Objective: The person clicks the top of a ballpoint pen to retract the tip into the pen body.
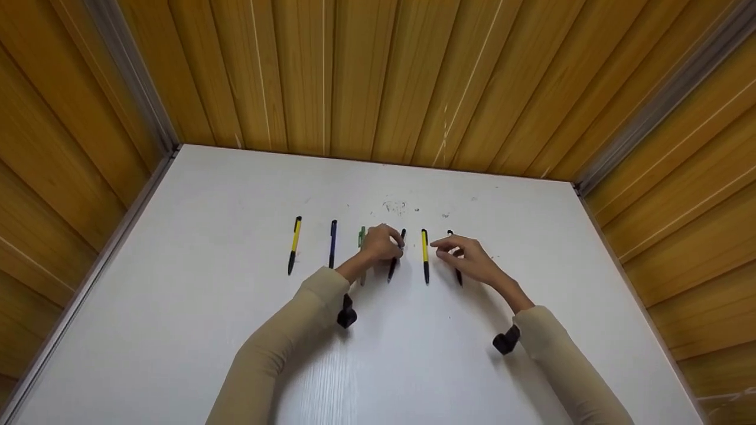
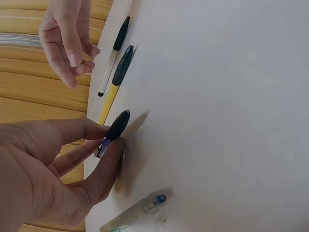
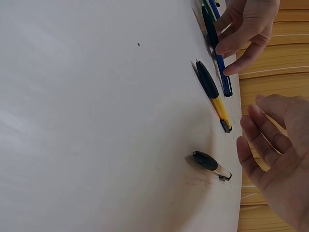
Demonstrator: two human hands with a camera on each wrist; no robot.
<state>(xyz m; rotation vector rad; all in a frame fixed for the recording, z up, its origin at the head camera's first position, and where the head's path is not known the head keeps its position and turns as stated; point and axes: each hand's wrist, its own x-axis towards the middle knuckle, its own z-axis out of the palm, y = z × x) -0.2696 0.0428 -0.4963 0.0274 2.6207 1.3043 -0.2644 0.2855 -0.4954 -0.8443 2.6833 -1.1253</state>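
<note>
My left hand [image 1: 381, 243] pinches a blue pen with a black grip [image 3: 226, 86] between thumb and fingers. In the left wrist view the held pen [image 2: 119, 124] is tilted, its shadow on the white tabletop. Right of it lies a yellow pen with a black grip [image 1: 424, 255]. My right hand [image 1: 469, 260] hovers past that pen, fingers loosely bent and holding nothing. Partly hidden below the right hand is a pale pen with a black grip [image 3: 206, 161]. Beside the left hand lies a clear-and-green pen [image 1: 361, 236], partly covered by that hand.
Farther left lie a dark blue pen [image 1: 333, 241] and another yellow-and-black pen [image 1: 295, 243], forming a spaced row with the others. Dark smudges [image 1: 394, 206] mark the white table [image 1: 236, 195] behind the row. Wood-patterned walls [image 1: 354, 77] enclose the back and sides.
</note>
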